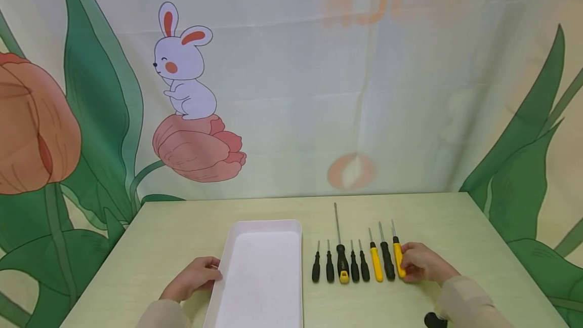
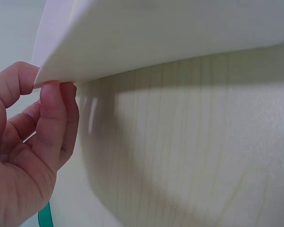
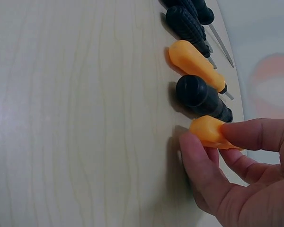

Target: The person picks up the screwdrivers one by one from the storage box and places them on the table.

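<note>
My left hand pinches the left rim of a white rectangular tray. In the left wrist view, that hand's thumb and fingers meet at the tray's edge. On the right, my right hand holds the yellow handle of the rightmost screwdriver. The right wrist view shows the thumb and fingers around this yellow handle. Beside it, a black-handled screwdriver and another yellow screwdriver lie in the same row, tips toward the back.
Several black-handled screwdrivers continue the row toward the tray, including a long one with a yellow end. A black round object lies near the right sleeve. Behind the wooden table hangs a printed curtain.
</note>
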The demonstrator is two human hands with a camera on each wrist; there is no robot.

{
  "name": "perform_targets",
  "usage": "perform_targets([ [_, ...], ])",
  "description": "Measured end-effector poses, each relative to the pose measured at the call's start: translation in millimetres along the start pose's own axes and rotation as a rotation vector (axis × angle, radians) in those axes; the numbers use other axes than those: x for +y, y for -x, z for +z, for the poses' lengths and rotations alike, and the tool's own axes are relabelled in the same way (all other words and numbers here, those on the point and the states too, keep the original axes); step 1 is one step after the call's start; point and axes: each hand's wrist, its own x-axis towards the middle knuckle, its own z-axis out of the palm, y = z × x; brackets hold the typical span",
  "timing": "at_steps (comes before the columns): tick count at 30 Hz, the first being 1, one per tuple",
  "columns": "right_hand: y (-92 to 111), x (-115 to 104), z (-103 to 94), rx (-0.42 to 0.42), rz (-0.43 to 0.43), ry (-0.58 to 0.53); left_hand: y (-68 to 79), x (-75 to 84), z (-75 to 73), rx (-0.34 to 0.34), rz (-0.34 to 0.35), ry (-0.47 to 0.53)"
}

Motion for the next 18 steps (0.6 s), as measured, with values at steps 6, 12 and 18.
perform_targets([
  [6, 2.2, -3.9, 1.9, 0.024, 0.001, 0.053, 0.1, 0.2, 0.6, 0.008, -0.005, 0.001],
  [12, 2.4, -4.1, 3.9, 0.034, -0.017, 0.106, -0.6, 0.5, 1.8, 0.033, -0.021, -0.004],
  [18, 1.7, -5.6, 4.6, 0.048, -0.006, 0.149, -1.7, -0.2, 2.5, 0.041, -0.027, -0.009],
])
